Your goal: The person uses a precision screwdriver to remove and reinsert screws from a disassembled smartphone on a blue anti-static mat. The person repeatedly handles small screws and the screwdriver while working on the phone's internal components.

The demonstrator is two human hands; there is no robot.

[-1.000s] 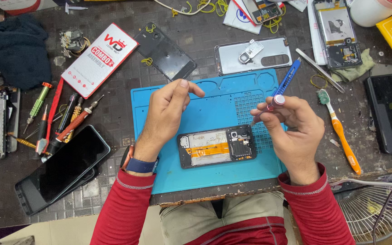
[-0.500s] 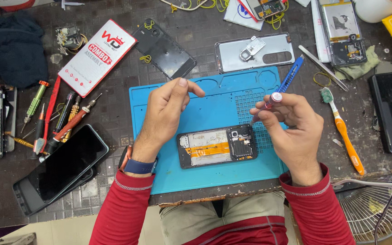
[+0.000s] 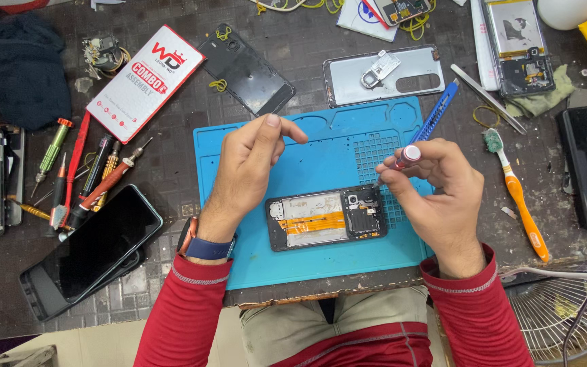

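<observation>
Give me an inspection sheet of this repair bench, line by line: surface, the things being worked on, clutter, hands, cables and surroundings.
Surface: dark tiled bench with a blue work mat at its middle.
Job's things: opened phone lying flat on the mat, back cover off, orange strip showing; small screwdriver with its tip near the phone's upper right corner.
Clutter: row of screwdrivers at left, black phone face up, red and white box, grey back cover, tweezers, orange toothbrush.
Hands: left hand raised above the mat, fingers pinched, whether it holds anything cannot be told; right hand grips the screwdriver.
Cables: yellow wires at top.
Surroundings: fan grille at lower right.
</observation>
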